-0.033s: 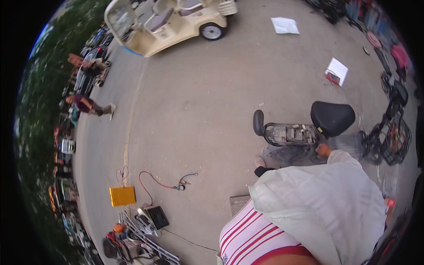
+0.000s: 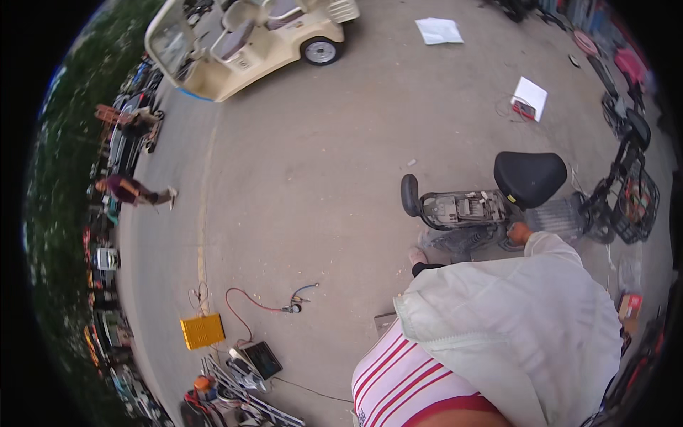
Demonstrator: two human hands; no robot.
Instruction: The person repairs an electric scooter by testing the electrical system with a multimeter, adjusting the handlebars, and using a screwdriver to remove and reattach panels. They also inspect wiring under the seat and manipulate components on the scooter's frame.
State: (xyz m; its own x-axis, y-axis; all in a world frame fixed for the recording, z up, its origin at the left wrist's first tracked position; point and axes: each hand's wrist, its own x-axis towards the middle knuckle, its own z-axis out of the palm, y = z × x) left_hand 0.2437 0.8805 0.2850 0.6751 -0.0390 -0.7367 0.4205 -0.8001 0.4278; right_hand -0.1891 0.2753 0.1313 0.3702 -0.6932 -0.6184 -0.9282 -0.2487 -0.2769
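Observation:
Just ahead of me on the right stands an electric scooter (image 2: 464,208) with its black seat (image 2: 530,178) tipped up. Beneath the seat an open, dusty compartment shows its fittings. A small black backrest (image 2: 410,195) rises at the rear end. My right hand (image 2: 519,233), in a pale sleeve, is closed low at the scooter's near side, by the ribbed footboard (image 2: 558,219). What its fingers grip, if anything, is too small to tell. My left hand is out of sight.
A cream open-sided cart (image 2: 249,53) stands at the far left. White sheets (image 2: 439,31) and a red meter (image 2: 523,109) lie on the concrete. Near left are a yellow case (image 2: 202,331), a hose with gauge (image 2: 293,308) and a tool pile (image 2: 242,384). A person (image 2: 128,191) is on the road.
The whole view has shifted and turned slightly, moving the scooter up and left in the picture. My right hand remains closed at the same part of the scooter.

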